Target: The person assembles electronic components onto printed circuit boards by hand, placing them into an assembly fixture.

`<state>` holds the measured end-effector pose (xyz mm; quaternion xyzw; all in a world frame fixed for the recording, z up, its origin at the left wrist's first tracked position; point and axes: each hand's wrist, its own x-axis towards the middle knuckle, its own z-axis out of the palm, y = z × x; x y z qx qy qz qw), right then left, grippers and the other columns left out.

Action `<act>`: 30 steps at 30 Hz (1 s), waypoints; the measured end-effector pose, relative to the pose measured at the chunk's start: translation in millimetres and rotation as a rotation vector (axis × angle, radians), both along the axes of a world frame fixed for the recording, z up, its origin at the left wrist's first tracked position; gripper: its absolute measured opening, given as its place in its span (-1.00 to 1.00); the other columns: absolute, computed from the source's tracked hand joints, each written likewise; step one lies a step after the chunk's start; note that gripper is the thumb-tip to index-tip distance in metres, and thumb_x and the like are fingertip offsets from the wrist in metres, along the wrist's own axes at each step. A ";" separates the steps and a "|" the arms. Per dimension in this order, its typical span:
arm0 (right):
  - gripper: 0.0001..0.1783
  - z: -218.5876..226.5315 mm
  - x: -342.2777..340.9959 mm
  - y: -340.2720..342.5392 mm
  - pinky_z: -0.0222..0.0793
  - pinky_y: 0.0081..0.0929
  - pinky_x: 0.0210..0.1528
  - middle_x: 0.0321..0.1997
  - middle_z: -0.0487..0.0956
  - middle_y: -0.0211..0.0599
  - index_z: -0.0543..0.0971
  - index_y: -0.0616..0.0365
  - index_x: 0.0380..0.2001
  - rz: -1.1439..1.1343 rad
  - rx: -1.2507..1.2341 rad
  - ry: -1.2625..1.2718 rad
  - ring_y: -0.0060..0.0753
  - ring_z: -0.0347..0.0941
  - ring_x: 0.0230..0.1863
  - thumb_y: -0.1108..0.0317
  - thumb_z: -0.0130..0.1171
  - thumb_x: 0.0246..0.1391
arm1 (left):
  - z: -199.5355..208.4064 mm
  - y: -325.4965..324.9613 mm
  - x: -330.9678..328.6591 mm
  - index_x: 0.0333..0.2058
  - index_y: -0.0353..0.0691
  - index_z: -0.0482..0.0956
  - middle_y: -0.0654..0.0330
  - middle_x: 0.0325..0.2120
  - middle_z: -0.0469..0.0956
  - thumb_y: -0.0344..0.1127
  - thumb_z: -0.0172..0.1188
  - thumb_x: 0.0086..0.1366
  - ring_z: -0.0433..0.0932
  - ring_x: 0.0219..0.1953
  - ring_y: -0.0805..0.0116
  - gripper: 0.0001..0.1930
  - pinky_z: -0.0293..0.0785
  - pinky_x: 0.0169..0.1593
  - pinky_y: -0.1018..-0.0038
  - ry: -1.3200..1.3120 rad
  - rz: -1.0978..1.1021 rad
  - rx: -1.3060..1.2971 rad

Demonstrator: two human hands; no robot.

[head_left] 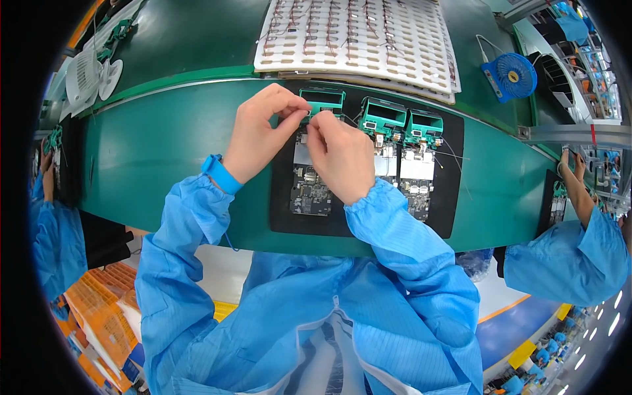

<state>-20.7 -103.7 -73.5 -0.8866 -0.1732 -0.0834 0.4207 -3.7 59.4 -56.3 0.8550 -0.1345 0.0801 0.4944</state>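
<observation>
Three circuit boards with green plastic frames at their far ends lie in a row on a black mat (365, 225). My left hand (266, 128), a blue strap round its wrist, is closed in a pinch at the leftmost green frame (326, 99). Beside it my right hand (342, 155) also pinches, over the far end of the left circuit board (311, 191). Whatever sits between the fingertips is too small to make out. The middle green frame (385, 113) and the right green frame (424, 123) stand untouched, thin wires trailing from the right one.
Beyond the mat, a white slotted tray (355, 39) holds rows of small parts with thin wires. A blue fan (512, 76) stands at the far right, and a white fan (89, 79) at the far left. Co-workers in blue sleeves (566, 253) sit on either side.
</observation>
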 end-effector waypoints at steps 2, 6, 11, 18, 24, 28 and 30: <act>-0.89 0.8 1.9 -2.7 0.41 -0.06 -0.46 -0.44 0.59 -0.12 0.43 0.16 -0.39 0.004 0.004 0.028 0.06 0.55 -0.44 0.40 0.13 0.15 | 1.4 -1.1 -0.6 -0.30 -0.33 0.63 0.23 -0.40 0.53 -0.61 0.24 0.17 0.51 -0.38 0.48 -0.88 0.45 -0.26 0.55 -0.006 0.011 0.013; -0.88 1.5 3.8 -2.2 0.41 -0.06 -0.46 -0.44 0.59 -0.12 0.42 0.17 -0.39 0.009 0.024 0.022 0.06 0.55 -0.44 0.40 0.13 0.15 | -0.8 -3.8 0.8 -0.32 -0.30 0.61 0.18 -0.43 0.50 -0.57 0.26 0.16 0.54 -0.41 0.35 -0.89 0.45 -0.37 0.48 -0.082 0.031 0.054; -0.89 3.4 3.6 -4.2 0.41 -0.05 -0.46 -0.44 0.59 -0.12 0.42 0.17 -0.39 0.017 -0.015 0.030 0.06 0.55 -0.44 0.40 0.12 0.15 | -4.2 -3.5 -0.7 -0.33 -0.32 0.59 0.15 -0.41 0.48 -0.58 0.28 0.14 0.53 -0.38 0.25 -0.89 0.46 -0.36 0.42 -0.173 0.015 0.119; -0.90 4.9 0.3 -9.0 0.42 -0.03 -0.44 -0.44 0.59 -0.13 0.42 0.16 -0.38 0.010 -0.052 0.050 0.08 0.55 -0.43 0.39 0.10 0.16 | -8.2 0.9 -3.8 -0.17 -0.27 0.64 0.12 -0.27 0.51 -0.60 0.29 0.09 0.55 -0.25 0.17 -0.72 0.51 -0.21 0.38 -0.242 -0.071 0.250; -0.94 10.4 -13.1 -35.0 0.46 -0.17 -0.43 -0.35 0.55 -0.21 0.53 0.11 -0.32 -0.038 0.075 -0.165 -0.02 0.55 -0.40 0.42 0.19 0.13 | -6.3 17.7 -6.5 0.05 -0.20 0.56 0.09 -0.04 0.48 -0.59 0.22 -0.03 0.50 0.00 0.07 -0.44 0.42 0.07 0.19 -0.518 -0.185 0.678; -0.89 24.2 -12.1 -92.5 0.45 -0.29 -0.41 -0.39 0.50 -0.30 0.58 0.05 -0.34 -0.367 -0.116 -0.262 -0.15 0.51 -0.40 0.50 0.23 0.05 | -6.2 22.0 6.0 0.01 -0.26 0.59 0.07 -0.04 0.49 -0.65 0.19 -0.10 0.51 -0.01 0.05 -0.42 0.43 0.05 0.18 -0.571 -0.264 0.687; -0.95 16.8 -6.3 -110.9 0.42 -0.28 -0.42 -0.41 0.51 -0.31 0.58 0.05 -0.39 -0.422 -0.140 -0.233 -0.15 0.51 -0.41 0.46 0.25 0.06 | -4.1 30.2 11.0 0.04 -0.21 0.57 0.04 0.03 0.46 -0.65 0.21 -0.07 0.47 0.05 0.02 -0.41 0.39 0.12 0.17 -0.519 -0.295 0.661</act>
